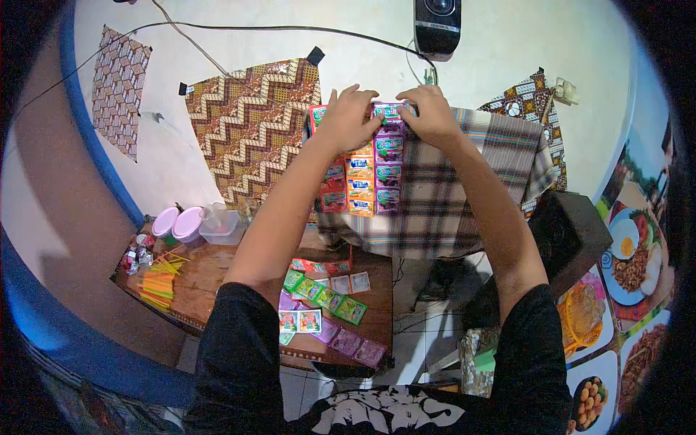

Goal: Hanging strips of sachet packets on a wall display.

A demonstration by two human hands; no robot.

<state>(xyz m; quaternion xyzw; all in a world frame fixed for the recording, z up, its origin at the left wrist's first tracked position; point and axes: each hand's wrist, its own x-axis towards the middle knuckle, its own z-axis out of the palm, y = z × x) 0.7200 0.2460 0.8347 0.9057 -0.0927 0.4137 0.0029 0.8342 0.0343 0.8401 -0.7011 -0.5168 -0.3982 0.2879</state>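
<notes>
My two hands are raised at the upper end of a row of hanging drink-sachet strips. My right hand (432, 116) has its thumb and fingers at the top corner of a purple sachet strip (388, 174). My left hand (348, 118) lies over the top of an orange sachet strip (360, 188), its thumb reaching the purple strip's upper left edge. Left of these hangs a red sachet strip (333, 187), partly hidden by my left hand. A plaid cloth (440, 190) is behind the strips. Whether the fingertips pinch the purple strip is hard to tell.
On a wooden table (209, 266) lie green sachets (326, 299), more purple sachets (353, 345), yellow and orange straws (157, 285), and lidded tubs (187, 224). A black speaker (438, 27) is at the wall above; a dark box (568, 239) stands right. Patterned cloth (261, 130) hangs left.
</notes>
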